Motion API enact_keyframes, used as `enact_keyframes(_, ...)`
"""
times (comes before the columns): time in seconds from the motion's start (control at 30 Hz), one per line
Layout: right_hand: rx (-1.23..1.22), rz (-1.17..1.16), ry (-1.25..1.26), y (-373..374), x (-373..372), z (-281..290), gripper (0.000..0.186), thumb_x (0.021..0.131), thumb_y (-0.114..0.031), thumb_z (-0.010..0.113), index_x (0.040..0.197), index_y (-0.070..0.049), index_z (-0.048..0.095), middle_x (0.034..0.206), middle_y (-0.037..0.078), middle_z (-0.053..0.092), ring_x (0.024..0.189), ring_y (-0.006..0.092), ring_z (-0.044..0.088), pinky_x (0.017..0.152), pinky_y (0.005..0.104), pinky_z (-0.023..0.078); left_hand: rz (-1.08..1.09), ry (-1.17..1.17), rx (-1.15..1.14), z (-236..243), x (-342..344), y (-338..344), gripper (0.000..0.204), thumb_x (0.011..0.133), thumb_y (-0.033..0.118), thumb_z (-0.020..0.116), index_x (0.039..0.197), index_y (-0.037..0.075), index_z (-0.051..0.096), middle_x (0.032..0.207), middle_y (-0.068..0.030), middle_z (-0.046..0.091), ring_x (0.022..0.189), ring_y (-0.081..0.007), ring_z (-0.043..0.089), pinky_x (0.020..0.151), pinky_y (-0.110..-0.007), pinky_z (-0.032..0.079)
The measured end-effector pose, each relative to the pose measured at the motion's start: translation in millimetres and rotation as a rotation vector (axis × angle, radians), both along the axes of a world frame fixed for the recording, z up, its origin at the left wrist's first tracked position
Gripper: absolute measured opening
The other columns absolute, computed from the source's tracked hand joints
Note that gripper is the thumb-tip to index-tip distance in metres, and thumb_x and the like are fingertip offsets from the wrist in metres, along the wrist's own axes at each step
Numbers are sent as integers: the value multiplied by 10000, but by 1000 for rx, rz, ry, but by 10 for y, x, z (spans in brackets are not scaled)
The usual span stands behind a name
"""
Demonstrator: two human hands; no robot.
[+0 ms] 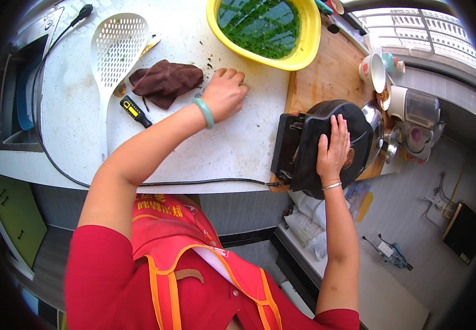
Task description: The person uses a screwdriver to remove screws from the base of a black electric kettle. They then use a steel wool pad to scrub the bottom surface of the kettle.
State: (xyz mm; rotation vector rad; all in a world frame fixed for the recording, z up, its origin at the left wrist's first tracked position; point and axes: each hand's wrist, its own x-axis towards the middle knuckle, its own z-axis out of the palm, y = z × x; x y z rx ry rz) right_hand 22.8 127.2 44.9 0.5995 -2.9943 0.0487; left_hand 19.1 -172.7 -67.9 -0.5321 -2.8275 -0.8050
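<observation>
On the white counter my left hand rests with its fingers curled in; what they hold, if anything, is hidden. Dark crumbs lie scattered beside it. A crumpled brown cloth is just to its left. My right hand lies flat, fingers stretched, on top of a black rounded appliance, which looks like an electric griddle with a hinged lid. The appliance sits at the edge of a wooden board, and a black cord runs from it along the counter's front edge.
A white slotted skimmer and a black-and-yellow tool lie left of the cloth. At the back stands a yellow basin of water and chopped greens. Bowls and a steel lid crowd the right; a sink is far left.
</observation>
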Motion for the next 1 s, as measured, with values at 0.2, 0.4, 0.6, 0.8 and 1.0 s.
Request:
enact_keyframes(0.2, 13, -8, 1, 11, -1, -5, 496, 883, -279, 454, 1349, -117, 400, 1418, 88, 349, 1327, 273, 294, 1081, 434, 189, 62, -337, 379, 85, -104, 78, 113, 776, 157, 606, 807, 49, 616, 794, -126, 611, 827, -298, 570, 740, -358, 460)
enact_keyframes(0.4, -3, -1, 1, 3, -4, -1, 490, 883, -272, 455, 1345, -116, 403, 1416, 88, 352, 1326, 275, 295, 1079, 436, 193, 15, -252, 381, 144, -140, 165, 96, 795, 143, 606, 854, 71, 627, 913, -116, 636, 956, -302, 559, 859, -417, 409)
enact_keyframes(0.6, -1, -9, -1, 4, 3, 13, 489, 881, -267, 457, 1342, -114, 405, 1415, 88, 353, 1325, 277, 295, 1078, 436, 197, -567, -65, 325, 177, -98, -97, 137, 751, 76, 596, 881, 72, 642, 1073, -84, 607, 1164, -278, 471, 986, -452, 337)
enact_keyframes(0.8, -1, -6, 4, 7, -10, 2, 489, 878, -258, 457, 1343, -116, 406, 1418, 86, 351, 1326, 273, 293, 1078, 437, 196, -728, 37, -42, -7, -131, -119, 104, 703, 100, 602, 796, 61, 632, 974, -56, 608, 1112, -251, 496, 950, -421, 366)
enact_keyframes(1.0, 1, -2, 2, 4, 1, -10, 487, 887, -264, 444, 1350, -116, 401, 1418, 84, 351, 1327, 272, 292, 1079, 437, 196, -693, 73, -187, 0, -216, 5, 53, 697, 133, 588, 714, 83, 586, 808, -41, 567, 978, -210, 523, 879, -406, 396)
